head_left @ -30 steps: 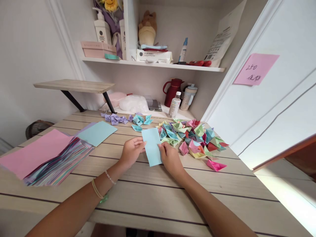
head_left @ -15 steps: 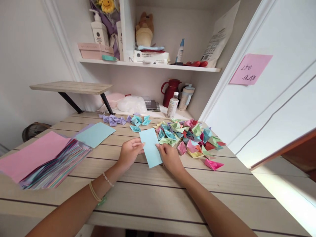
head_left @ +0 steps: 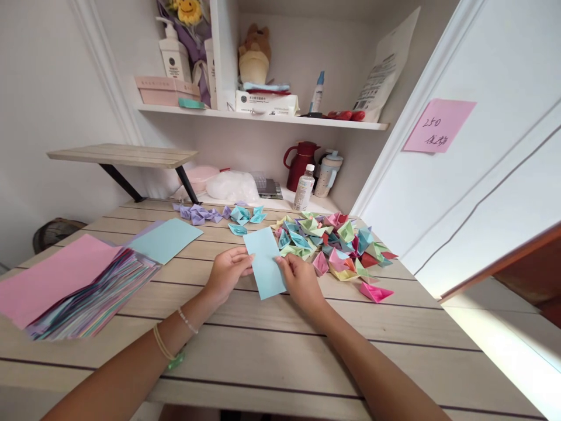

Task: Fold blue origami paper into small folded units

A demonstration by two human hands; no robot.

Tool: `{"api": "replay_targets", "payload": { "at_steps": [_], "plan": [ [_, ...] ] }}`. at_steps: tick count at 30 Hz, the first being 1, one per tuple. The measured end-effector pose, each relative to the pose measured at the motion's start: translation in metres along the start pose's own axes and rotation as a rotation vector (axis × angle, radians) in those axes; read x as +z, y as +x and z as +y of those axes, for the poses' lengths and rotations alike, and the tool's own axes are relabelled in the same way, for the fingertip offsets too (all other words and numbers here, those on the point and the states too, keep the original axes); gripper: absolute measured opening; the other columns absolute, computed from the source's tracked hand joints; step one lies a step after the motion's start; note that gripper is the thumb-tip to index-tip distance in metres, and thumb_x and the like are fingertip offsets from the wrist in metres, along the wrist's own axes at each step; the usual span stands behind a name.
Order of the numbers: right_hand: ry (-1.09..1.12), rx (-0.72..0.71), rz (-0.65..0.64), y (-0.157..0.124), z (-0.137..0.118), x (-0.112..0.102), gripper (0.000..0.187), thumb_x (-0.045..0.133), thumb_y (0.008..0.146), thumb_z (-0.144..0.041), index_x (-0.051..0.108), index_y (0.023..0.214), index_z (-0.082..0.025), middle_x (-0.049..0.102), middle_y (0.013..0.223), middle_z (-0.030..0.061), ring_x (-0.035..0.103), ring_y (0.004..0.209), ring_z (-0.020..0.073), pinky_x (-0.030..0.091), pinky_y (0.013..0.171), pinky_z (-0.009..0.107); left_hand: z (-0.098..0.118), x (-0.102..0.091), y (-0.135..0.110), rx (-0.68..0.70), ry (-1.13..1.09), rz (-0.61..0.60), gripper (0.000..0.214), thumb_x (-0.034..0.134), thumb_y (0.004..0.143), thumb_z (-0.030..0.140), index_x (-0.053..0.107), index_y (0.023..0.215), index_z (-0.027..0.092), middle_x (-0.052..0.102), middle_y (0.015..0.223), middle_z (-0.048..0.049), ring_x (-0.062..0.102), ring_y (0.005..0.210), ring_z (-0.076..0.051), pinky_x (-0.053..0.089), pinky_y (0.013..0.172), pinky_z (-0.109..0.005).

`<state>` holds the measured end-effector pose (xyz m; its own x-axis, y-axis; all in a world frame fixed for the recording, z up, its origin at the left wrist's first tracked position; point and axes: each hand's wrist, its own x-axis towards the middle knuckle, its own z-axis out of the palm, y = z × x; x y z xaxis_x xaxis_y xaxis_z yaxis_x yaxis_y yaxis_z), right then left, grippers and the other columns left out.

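Observation:
A light blue rectangular sheet of paper is held up over the table between my two hands. My left hand pinches its left edge, thumb in front and fingers behind. On the opposite edge, my right hand grips the sheet with the thumb on its face. Just beyond the paper sit several light blue folded paper boats. Right of my right hand lies a heap of many-coloured paper boats, with a bright pink boat at its near side.
A thick stack of coloured paper fans out at the left, near light blue sheets. Purple folded pieces lie at the back. Behind stand a bottle, a red jug and a raised wooden shelf.
The view has shifted slightly, so everything sits a little further left. Both hands keep the same hold on the light blue paper.

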<state>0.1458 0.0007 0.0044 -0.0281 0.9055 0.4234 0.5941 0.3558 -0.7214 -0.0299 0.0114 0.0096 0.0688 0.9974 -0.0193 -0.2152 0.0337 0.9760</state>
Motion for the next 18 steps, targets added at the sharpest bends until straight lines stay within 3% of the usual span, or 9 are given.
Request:
{"api": "replay_targets", "payload": {
  "at_steps": [3, 5, 7, 9, 12, 15, 18],
  "plan": [
    [0.058, -0.004, -0.062, -0.001, -0.001, -0.005, 0.035, 0.039, 0.087, -0.042, 0.051, 0.063, -0.018, 0.045, 0.049, -0.0035, 0.041, 0.048, 0.0110, 0.032, 0.048, 0.023, 0.001, -0.002, 0.001, -0.018, -0.024, -0.018, 0.037, 0.071, 0.066, 0.028, 0.063, 0.099, 0.011, 0.069, 0.092, -0.0116, 0.066, 0.080, -0.020, 0.053, 0.074, -0.030],
    [0.143, -0.006, -0.141, 0.000, -0.001, -0.012, 0.031, 0.034, 0.089, -0.038, 0.058, 0.083, -0.018, 0.052, 0.055, -0.0023, 0.048, 0.050, 0.0120, 0.038, 0.053, 0.024, 0.002, -0.005, 0.003, -0.036, -0.060, -0.034, 0.035, 0.071, 0.067, 0.026, 0.064, 0.098, 0.012, 0.069, 0.094, -0.0112, 0.066, 0.078, -0.018, 0.052, 0.072, -0.027],
    [0.213, -0.072, -0.206, 0.001, 0.001, -0.021, 0.030, 0.031, 0.090, -0.031, 0.055, 0.106, -0.020, 0.063, 0.074, 0.0019, 0.057, 0.061, 0.0133, 0.044, 0.063, 0.027, 0.003, -0.009, 0.006, -0.059, -0.093, -0.057, 0.032, 0.071, 0.067, 0.025, 0.065, 0.096, 0.012, 0.069, 0.095, -0.0110, 0.066, 0.075, -0.017, 0.052, 0.069, -0.024],
    [0.216, -0.208, -0.284, 0.004, 0.003, -0.028, 0.032, 0.038, 0.086, -0.027, 0.052, 0.115, -0.023, 0.062, 0.102, 0.0063, 0.060, 0.082, 0.0164, 0.046, 0.071, 0.031, 0.004, -0.012, 0.008, -0.089, -0.109, -0.099, 0.029, 0.071, 0.067, 0.024, 0.065, 0.093, 0.012, 0.069, 0.094, -0.0109, 0.066, 0.074, -0.016, 0.052, 0.067, -0.023],
    [0.227, -0.302, -0.333, 0.008, 0.004, -0.030, 0.025, 0.048, 0.082, -0.029, 0.061, 0.102, -0.024, 0.059, 0.112, 0.0072, 0.056, 0.099, 0.0211, 0.046, 0.075, 0.033, 0.005, -0.012, 0.007, -0.136, -0.093, -0.169, 0.027, 0.070, 0.067, 0.022, 0.065, 0.092, 0.013, 0.070, 0.090, -0.0105, 0.066, 0.073, -0.017, 0.053, 0.065, -0.024],
    [0.392, -0.146, -0.251, 0.009, 0.005, -0.023, 0.023, 0.051, 0.080, -0.039, 0.063, 0.078, -0.019, 0.065, 0.084, 0.0063, 0.059, 0.081, 0.0193, 0.047, 0.069, 0.031, 0.006, -0.006, 0.000, -0.179, -0.031, -0.241, 0.031, 0.073, 0.063, 0.020, 0.064, 0.092, 0.013, 0.070, 0.087, -0.0106, 0.067, 0.073, -0.019, 0.053, 0.065, -0.027],
    [0.532, 0.035, -0.199, 0.008, 0.006, -0.016, 0.032, 0.053, 0.078, -0.046, 0.054, 0.063, -0.017, 0.057, 0.061, 0.0007, 0.053, 0.060, 0.0137, 0.044, 0.058, 0.026, 0.009, -0.001, -0.007, -0.192, 0.030, -0.341, 0.040, 0.075, 0.058, 0.017, 0.063, 0.096, 0.013, 0.069, 0.090, -0.0111, 0.066, 0.078, -0.022, 0.053, 0.069, -0.032]
  ]
}}
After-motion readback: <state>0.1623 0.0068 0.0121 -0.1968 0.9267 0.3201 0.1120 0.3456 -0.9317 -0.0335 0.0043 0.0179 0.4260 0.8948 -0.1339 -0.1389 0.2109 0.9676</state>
